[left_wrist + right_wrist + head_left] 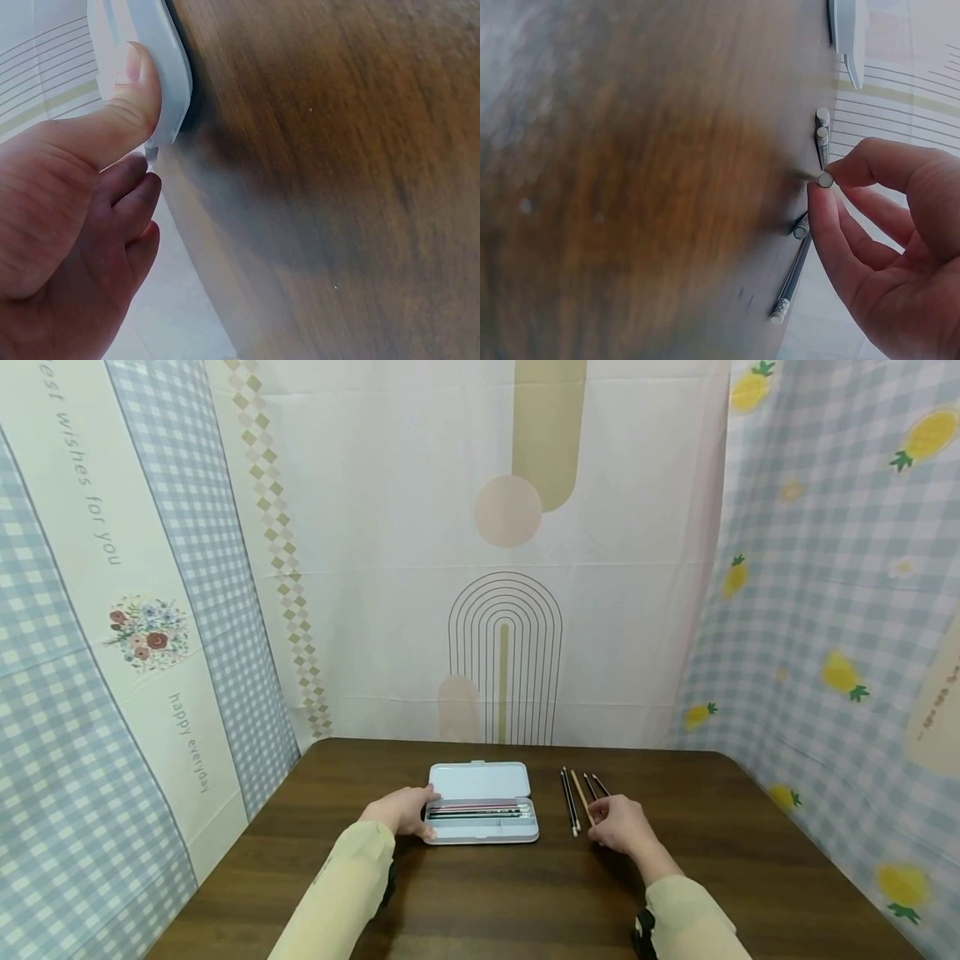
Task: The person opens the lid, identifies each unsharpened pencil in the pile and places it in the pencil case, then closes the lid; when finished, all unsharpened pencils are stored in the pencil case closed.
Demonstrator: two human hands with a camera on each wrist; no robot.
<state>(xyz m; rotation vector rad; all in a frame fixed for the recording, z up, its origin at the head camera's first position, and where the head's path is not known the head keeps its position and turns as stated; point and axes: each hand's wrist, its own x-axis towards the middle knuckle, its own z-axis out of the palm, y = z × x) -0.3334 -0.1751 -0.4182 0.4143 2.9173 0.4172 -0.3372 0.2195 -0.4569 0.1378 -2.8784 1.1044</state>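
A pale blue pencil case lies with its lid raised toward the back, and several pencils lie lengthwise inside. My left hand grips the case's left end; in the left wrist view the thumb presses on its corner. To the right of the case, my right hand pinches the near end of a wood-coloured pencil between thumb and finger. The pencil's round end shows between the fingertips in the right wrist view.
Two dark pencils lie side by side left of the right hand. Two more dark pencils lie to its right, partly hidden by the hand. All rest on a brown wooden table, with printed cloth hanging behind.
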